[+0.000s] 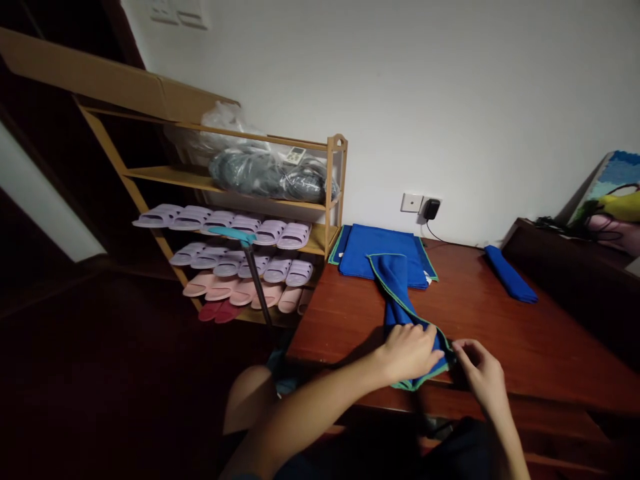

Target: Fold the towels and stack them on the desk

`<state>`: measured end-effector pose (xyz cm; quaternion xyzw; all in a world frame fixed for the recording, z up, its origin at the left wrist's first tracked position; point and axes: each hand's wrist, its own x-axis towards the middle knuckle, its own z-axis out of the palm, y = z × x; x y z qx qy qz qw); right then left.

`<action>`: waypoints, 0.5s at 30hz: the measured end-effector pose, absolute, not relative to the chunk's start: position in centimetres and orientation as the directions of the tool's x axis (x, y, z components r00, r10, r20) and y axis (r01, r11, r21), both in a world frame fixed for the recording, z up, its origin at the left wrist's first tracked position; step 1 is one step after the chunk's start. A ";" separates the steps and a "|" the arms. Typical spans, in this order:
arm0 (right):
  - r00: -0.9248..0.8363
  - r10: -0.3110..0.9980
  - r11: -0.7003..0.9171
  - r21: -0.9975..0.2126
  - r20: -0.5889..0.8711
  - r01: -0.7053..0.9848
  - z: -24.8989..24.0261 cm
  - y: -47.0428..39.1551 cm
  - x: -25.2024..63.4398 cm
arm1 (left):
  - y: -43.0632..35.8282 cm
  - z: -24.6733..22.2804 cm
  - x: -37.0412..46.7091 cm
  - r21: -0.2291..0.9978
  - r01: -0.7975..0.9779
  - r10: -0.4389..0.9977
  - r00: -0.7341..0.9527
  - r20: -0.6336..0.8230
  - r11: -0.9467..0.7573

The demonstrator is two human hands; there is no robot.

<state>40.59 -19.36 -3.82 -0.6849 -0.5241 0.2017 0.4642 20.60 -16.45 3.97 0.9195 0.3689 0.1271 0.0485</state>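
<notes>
A blue cloth [393,283] with green edging lies partly bunched on the wooden table, its near end reaching the front edge. My left hand [410,350] is closed over the near part of this cloth, fingers curled into the fabric. At the cloth's right corner, my right hand [483,373] pinches the edge between thumb and forefinger. The far end of the cloth overlaps a stack of flat folded blue cloths [375,243]. Farther right lies a rolled blue cloth [510,275], apart from both hands.
The reddish table [340,313] stands against a white wall with a plugged-in black adapter [431,209]. To the left is a wooden rack [330,173] holding several slippers [295,235] and a plastic-wrapped bundle [270,175]. A teal-topped pole [255,273] stands before it.
</notes>
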 end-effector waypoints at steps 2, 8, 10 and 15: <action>0.247 0.950 0.036 -0.853 0.191 0.521 -3.2 -19.4 40.4 | -16.6 4.1 21.5 0.202 0.669 0.699 0.686 0.202 -0.715; 0.024 0.983 0.143 -0.844 0.181 0.517 -1.7 -19.8 40.2 | -16.4 3.3 22.7 0.307 0.615 0.676 0.719 0.159 -0.726; -0.040 0.986 0.161 -0.848 0.163 0.505 -1.4 -20.1 40.4 | -16.2 3.1 22.5 0.355 0.595 0.673 0.725 0.150 -0.721; -0.052 0.990 0.140 -0.906 0.130 0.399 -1.1 -21.1 40.8 | -15.9 3.4 21.9 0.433 0.592 0.699 0.701 0.139 -0.680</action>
